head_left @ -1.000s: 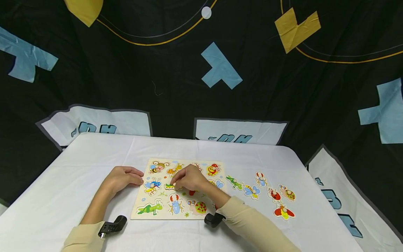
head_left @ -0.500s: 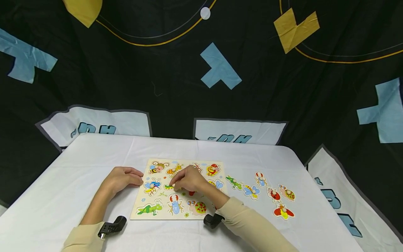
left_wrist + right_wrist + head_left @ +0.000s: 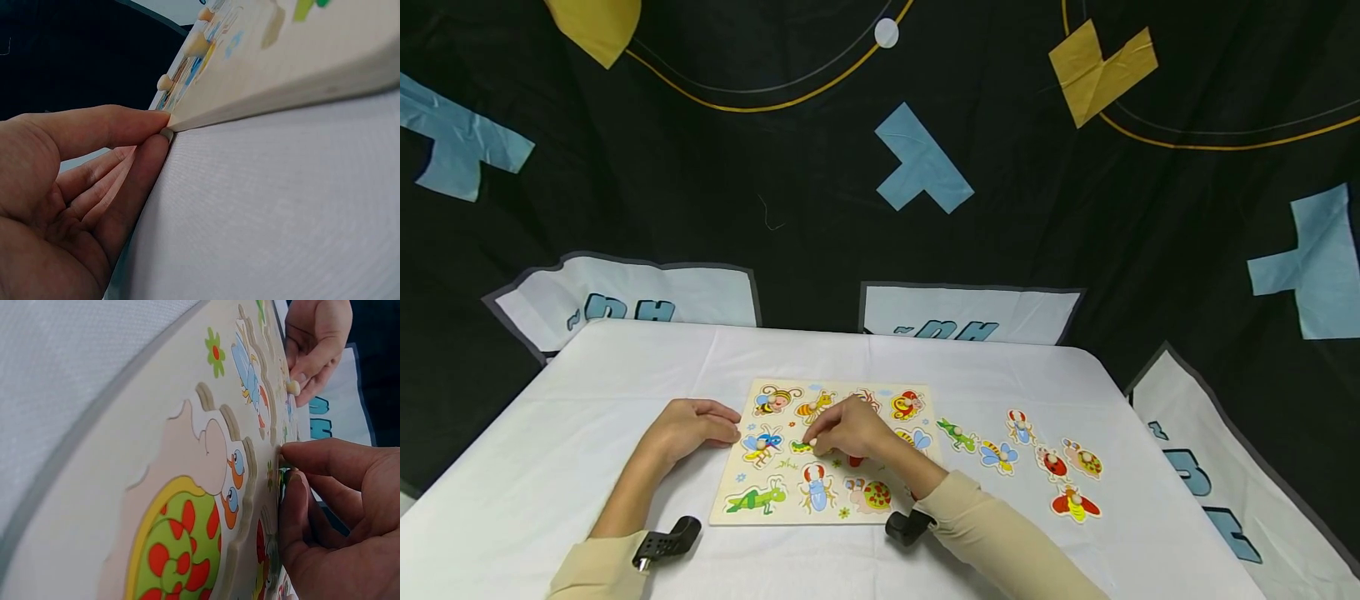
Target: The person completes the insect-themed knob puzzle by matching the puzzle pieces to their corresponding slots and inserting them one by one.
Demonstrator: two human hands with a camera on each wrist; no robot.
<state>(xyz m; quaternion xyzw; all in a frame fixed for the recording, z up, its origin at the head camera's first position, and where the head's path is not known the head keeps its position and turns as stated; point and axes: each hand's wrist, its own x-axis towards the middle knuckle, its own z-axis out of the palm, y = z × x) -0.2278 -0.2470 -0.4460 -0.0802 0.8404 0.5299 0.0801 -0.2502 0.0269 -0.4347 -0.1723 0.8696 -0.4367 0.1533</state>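
Observation:
The wooden insect puzzle board [image 3: 730,475] lies flat on the table. My left hand [image 3: 692,431] holds its left edge, with thumb and fingertip meeting there in the left wrist view. Over the board's middle row, my right hand [image 3: 853,429] pinches a small green caterpillar piece [image 3: 800,447]; the hand hides the piece's right part and its knob. Below it show the printed recesses for a grasshopper [image 3: 756,498], a stag beetle [image 3: 817,490] and a snail [image 3: 876,495]. A mosquito-like piece [image 3: 762,446] with a knob sits to the caterpillar's left.
Right of the board lie several loose knobbed pieces: a grasshopper [image 3: 957,434], a bee [image 3: 998,457], a stag beetle [image 3: 1020,426], a ladybird [image 3: 1052,463], a snail [image 3: 1083,459] and a red-winged insect [image 3: 1076,503]. White cloth [image 3: 647,367] covers the table; a dark curtain [image 3: 820,217] hangs behind.
Almost nothing differs. The caterpillar piece and my right fingertips have barely shifted, while my left hand stays at the board's edge. The whole head view drifts slightly.

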